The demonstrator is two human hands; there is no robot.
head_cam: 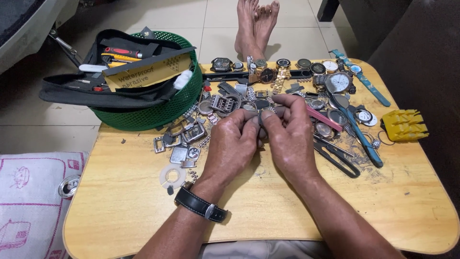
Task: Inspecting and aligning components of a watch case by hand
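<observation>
A flat yellow sheet package with dark print is lying tilted across the green basket in the upper left of the frame, a dark strip running along its upper edge. No screens or signs are showing.

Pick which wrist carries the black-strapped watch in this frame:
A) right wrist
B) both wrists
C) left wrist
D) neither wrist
C: the black-strapped watch wraps the wrist behind the left hand, while the right hand has a bare wrist.
</observation>
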